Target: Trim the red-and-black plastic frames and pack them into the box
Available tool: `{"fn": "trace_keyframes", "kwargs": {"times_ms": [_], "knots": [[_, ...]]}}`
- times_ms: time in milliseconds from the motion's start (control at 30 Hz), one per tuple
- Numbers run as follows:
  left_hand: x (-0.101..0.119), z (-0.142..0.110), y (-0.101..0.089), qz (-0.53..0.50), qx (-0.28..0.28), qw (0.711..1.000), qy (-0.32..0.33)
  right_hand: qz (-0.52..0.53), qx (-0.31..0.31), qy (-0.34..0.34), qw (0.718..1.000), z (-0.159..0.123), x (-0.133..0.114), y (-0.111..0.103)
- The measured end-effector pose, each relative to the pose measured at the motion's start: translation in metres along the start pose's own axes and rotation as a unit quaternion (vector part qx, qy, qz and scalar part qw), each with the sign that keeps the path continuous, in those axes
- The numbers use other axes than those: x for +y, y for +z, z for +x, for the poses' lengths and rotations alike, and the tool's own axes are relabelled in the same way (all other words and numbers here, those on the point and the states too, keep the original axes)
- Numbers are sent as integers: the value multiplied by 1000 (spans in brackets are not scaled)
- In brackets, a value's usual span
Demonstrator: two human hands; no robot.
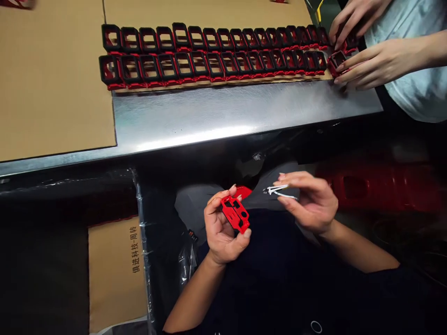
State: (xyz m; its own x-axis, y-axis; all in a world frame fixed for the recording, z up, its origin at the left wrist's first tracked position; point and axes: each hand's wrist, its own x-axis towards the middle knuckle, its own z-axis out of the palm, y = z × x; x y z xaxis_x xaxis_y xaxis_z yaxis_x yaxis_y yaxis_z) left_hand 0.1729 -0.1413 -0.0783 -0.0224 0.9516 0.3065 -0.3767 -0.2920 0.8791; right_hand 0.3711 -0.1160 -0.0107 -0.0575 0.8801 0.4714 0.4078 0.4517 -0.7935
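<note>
My left hand (225, 232) is closed around a small red plastic housing (235, 214) with cut-out openings, held up by its edges above my lap. To its right, my right hand (310, 200) pinches a small white hand tool (277, 190) with two arms meeting at a narrow grey tip. That tip points toward the red housing, and a gap separates them. The tool looks like small snips, but its exact kind cannot be made out.
Two rows of black-and-red frames (167, 67) stand along the metal table (209, 111). Cardboard (52, 83) covers its left part. At the upper right a co-worker's hands (384, 60) handle pieces at the row ends. A cardboard box (117, 274) sits below left; a red stool (384, 186) is at right.
</note>
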Motion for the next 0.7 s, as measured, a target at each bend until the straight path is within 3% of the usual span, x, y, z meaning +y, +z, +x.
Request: {"fn": "trace_keyframes", "kwargs": {"times_ms": [167,300,433,500,600,633,667,700], "knots": [[4,-2,-3,20,11,1000,4,-80,69,31,994,56,47,-2],[6,-4,-3,68,19,997,2,-186,71,37,979,110,95,-7],[7,-6,-3,88,21,996,16,-256,67,66,962,135,119,-9],[7,-6,-3,97,22,995,30,-261,99,52,959,131,110,-8],[6,-6,-3,118,15,992,51,-224,140,22,964,103,71,-3],[5,-7,-3,125,14,990,58,-192,116,30,974,90,54,0],[3,-8,-2,134,13,989,67,-143,54,51,987,75,36,3],[1,-8,-2,145,12,986,78,-75,-49,85,992,60,20,7]]}}
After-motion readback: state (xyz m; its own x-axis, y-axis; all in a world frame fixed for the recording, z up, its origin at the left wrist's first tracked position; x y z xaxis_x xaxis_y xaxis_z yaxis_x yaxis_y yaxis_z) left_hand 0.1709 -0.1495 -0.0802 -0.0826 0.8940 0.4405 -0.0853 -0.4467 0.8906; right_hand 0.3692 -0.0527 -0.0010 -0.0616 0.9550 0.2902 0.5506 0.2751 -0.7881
